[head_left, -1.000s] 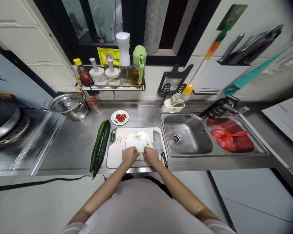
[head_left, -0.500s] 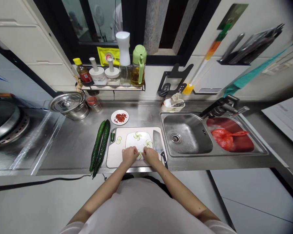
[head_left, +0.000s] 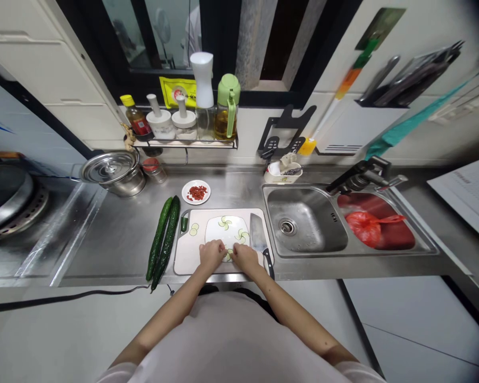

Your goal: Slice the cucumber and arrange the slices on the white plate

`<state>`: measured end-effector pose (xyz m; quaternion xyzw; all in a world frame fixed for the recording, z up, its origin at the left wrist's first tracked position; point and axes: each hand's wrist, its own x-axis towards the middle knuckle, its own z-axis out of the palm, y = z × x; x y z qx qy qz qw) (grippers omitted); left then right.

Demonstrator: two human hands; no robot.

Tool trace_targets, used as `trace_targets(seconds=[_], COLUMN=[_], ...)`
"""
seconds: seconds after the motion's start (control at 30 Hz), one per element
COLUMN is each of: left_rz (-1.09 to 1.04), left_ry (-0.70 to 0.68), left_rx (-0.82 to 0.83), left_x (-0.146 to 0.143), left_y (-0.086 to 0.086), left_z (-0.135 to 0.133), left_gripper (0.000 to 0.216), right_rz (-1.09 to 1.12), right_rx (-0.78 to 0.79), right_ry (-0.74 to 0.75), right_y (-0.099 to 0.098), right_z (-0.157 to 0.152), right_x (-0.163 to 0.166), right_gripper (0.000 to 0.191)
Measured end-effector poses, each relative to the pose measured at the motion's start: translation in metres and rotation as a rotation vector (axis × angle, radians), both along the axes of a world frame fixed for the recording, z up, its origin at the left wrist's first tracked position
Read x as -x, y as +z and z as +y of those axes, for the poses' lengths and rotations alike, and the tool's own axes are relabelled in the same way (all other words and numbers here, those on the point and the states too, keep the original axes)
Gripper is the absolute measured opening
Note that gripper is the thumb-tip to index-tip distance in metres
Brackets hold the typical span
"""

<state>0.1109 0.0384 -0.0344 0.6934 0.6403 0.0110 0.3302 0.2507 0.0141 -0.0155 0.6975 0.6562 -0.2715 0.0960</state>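
Note:
A white plate rests on a pale cutting board, with thin cucumber slices fanned in small groups around its rim. At the plate's near edge, my left hand has its fingers curled and pinched at a cucumber slice. Facing it, my right hand pinches at the same small group from the other side; the fingertips partly hide the slices. Two loose slices and a short cucumber piece lie left on the board. A kitchen knife lies along its right side.
Two whole cucumbers lie left of the board. Behind it sits a small dish of chopped red pieces. A lidded pot stands back left; a double sink with a red bag is at right.
My right hand has shifted slightly, its fingertips lower and closer to the near slices. The group of slices on the plate's right shows more fully. My left hand stays almost still.

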Motion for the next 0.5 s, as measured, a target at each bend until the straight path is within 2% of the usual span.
trace_targets(seconds=[0.27, 0.37, 0.5], left_rz=[-0.117, -0.149, -0.123], left_ry=[0.088, 0.182, 0.375], left_rx=[-0.014, -0.067, -0.120], left_x=[0.007, 0.022, 0.051], left_y=[0.007, 0.006, -0.002], left_z=[0.001, 0.006, 0.021], left_gripper=[0.018, 0.017, 0.015], right_rz=[0.044, 0.087, 0.141], right_rx=[-0.090, -0.129, -0.168], right_ry=[-0.054, -0.082, -0.105], right_y=[0.004, 0.004, 0.003], right_z=[0.000, 0.003, 0.007], right_x=[-0.008, -0.016, -0.023], right_gripper=[0.022, 0.022, 0.021])
